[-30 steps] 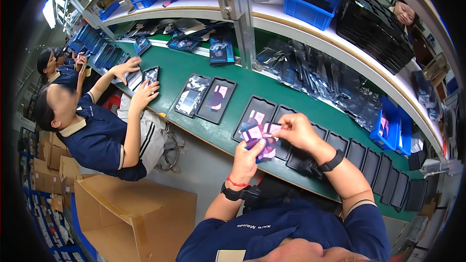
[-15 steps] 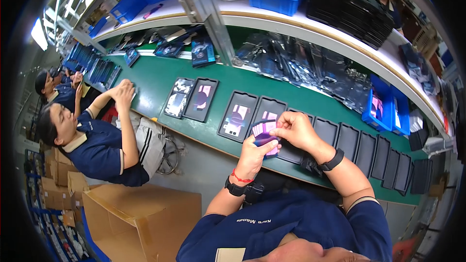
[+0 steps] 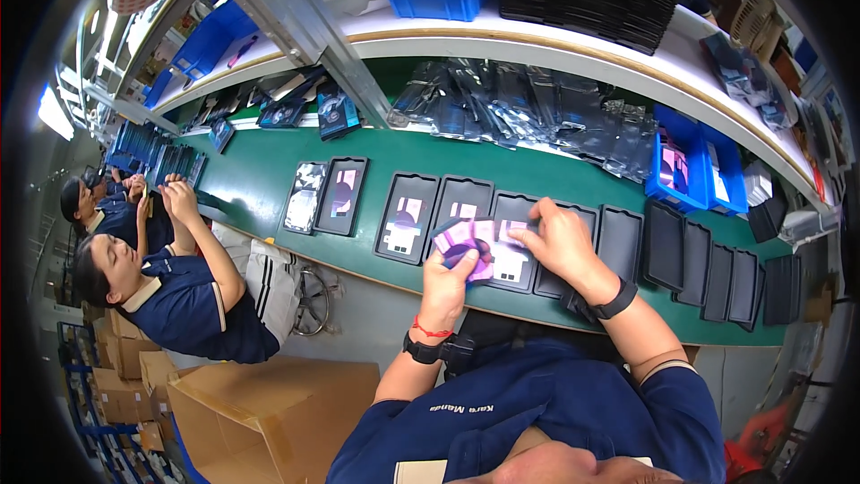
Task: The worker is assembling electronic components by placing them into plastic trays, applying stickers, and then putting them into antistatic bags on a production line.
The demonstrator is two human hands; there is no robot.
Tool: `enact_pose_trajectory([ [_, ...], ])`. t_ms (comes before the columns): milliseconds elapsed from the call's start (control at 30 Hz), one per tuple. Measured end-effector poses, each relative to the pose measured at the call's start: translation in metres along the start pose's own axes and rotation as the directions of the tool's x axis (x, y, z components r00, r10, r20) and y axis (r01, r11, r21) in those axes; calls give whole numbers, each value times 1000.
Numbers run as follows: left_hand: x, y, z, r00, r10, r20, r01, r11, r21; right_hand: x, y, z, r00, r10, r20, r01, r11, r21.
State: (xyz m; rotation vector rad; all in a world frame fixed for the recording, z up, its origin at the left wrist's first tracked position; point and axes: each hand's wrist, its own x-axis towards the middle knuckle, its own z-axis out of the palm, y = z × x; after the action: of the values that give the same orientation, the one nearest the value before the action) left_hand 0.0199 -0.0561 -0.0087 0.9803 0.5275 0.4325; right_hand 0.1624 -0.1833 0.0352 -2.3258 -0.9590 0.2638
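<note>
My left hand (image 3: 444, 291) is closed round a fanned stack of pink and purple cards (image 3: 462, 235), its thumb lying across them. Just right of the stack, my right hand (image 3: 563, 237) hovers over a black tray (image 3: 528, 201) with its thumb and forefinger apart. Beneath those fingers, a pink and white card (image 3: 509, 265) lies in that tray, partly covered. Two trays to the left hold similar cards: one card (image 3: 405, 222) shows fully, while the other (image 3: 463, 211) is partly behind the stack.
Several black trays (image 3: 620, 237) line the green bench (image 3: 345, 249) to the right. Blue bins (image 3: 678, 181) with more cards stand behind them. Clear-wrapped packets (image 3: 528, 103) lie under the shelf. Another person (image 3: 170, 278) works at left, near a cardboard box (image 3: 269, 412).
My right hand has moved away from the stack, and its pinch has loosened. The fan of cards in my left hand has spread and tilted. The card in the tray beneath now shows.
</note>
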Motion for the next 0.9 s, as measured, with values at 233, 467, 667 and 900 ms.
enact_pose_trajectory([
  [233,1,-7,36,982,-122,145,142,980,-142,-15,48,-7,989,121,88,-147,687,712],
  [467,8,-18,63,978,-146,152,140,989,51,-40,52,-25,931,68,-359,-23,992,128],
  [667,3,-42,100,900,-236,366,241,970,32,-54,80,-25,957,246,-154,-69,708,703],
  [900,15,-50,108,918,-260,300,269,963,13,-72,125,-51,902,319,-291,-278,945,174],
])
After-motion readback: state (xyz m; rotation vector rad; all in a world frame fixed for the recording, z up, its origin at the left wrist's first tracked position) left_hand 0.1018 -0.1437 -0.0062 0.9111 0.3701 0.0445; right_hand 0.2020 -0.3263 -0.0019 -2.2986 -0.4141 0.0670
